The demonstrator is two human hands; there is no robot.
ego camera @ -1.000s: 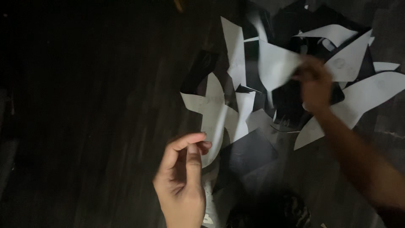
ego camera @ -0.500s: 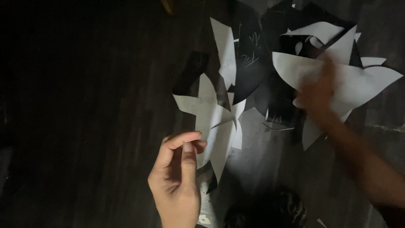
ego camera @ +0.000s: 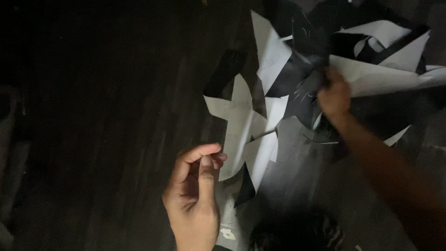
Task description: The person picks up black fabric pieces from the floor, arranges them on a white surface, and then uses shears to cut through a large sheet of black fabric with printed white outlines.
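Note:
A heap of cut paper scraps, white on one side and black on the other, lies on a dark wooden floor. My left hand (ego camera: 195,195) hovers low at the centre with its fingers loosely curled and empty, its fingertips just left of a white pointed scrap (ego camera: 244,132). My right hand (ego camera: 333,97) reaches into the pile at the upper right and grips a large sheet (ego camera: 376,79), white on one face and black on the other, lifting it among black pieces (ego camera: 302,97). Blur hides the right fingers.
More white and black offcuts (ego camera: 395,42) lie at the top right. A dark round object (ego camera: 297,232) sits at the bottom edge beside my left wrist. The dark floor (ego camera: 93,116) stretches to the left in dim light.
My right hand has shifted left with the sheet it holds, dragging it across the pile. My left hand has kept its curled pose.

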